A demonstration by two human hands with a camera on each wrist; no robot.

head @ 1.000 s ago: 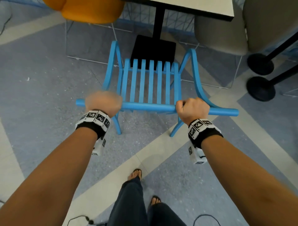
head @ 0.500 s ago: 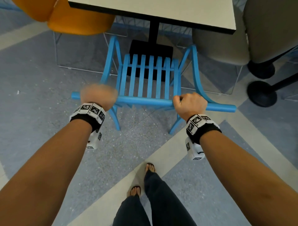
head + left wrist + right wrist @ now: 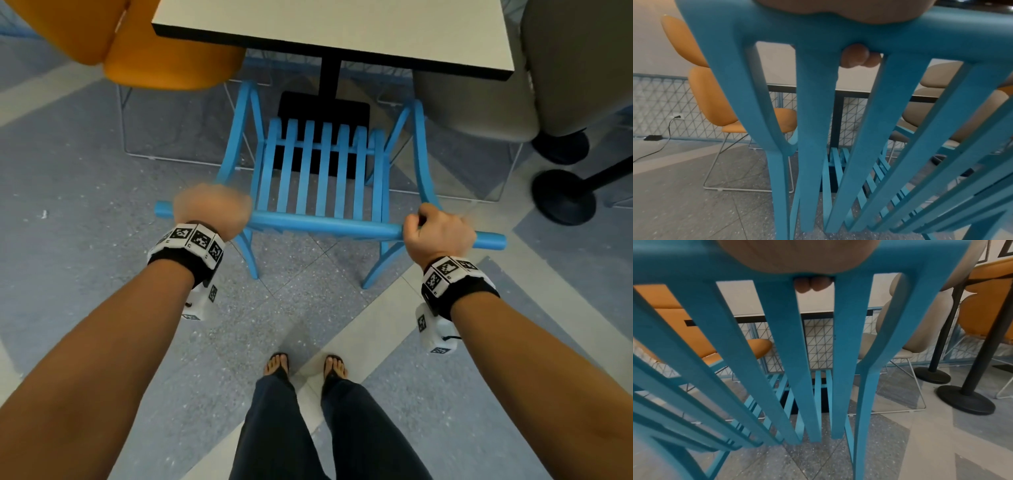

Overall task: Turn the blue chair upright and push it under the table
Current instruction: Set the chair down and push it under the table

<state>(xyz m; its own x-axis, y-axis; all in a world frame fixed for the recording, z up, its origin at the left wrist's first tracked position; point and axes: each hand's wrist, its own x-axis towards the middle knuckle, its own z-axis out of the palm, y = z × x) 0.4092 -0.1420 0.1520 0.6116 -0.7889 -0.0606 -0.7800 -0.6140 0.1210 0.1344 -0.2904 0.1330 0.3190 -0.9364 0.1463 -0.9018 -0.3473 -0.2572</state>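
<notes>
The blue chair (image 3: 318, 171) stands upright on its legs in front of the white table (image 3: 342, 31), its slatted seat partly beneath the table's near edge. My left hand (image 3: 210, 210) grips the left part of the chair's top rail (image 3: 325, 228); my right hand (image 3: 436, 234) grips the right part. In the left wrist view fingertips (image 3: 856, 57) curl under the rail (image 3: 818, 30). The right wrist view shows fingertips (image 3: 813, 284) wrapped beneath the rail (image 3: 694, 269) as well.
An orange chair (image 3: 154, 44) stands left of the table and a beige chair (image 3: 479, 102) to its right. The table's black post and base (image 3: 325, 102) sit ahead of the blue seat. Two black round stand bases (image 3: 561, 197) lie at far right. My feet (image 3: 305, 368) are behind the chair.
The blue chair has slid forward toward the table with both hands on its rail. My right hand has shifted outward along the rail, and my feet stepped forward.
</notes>
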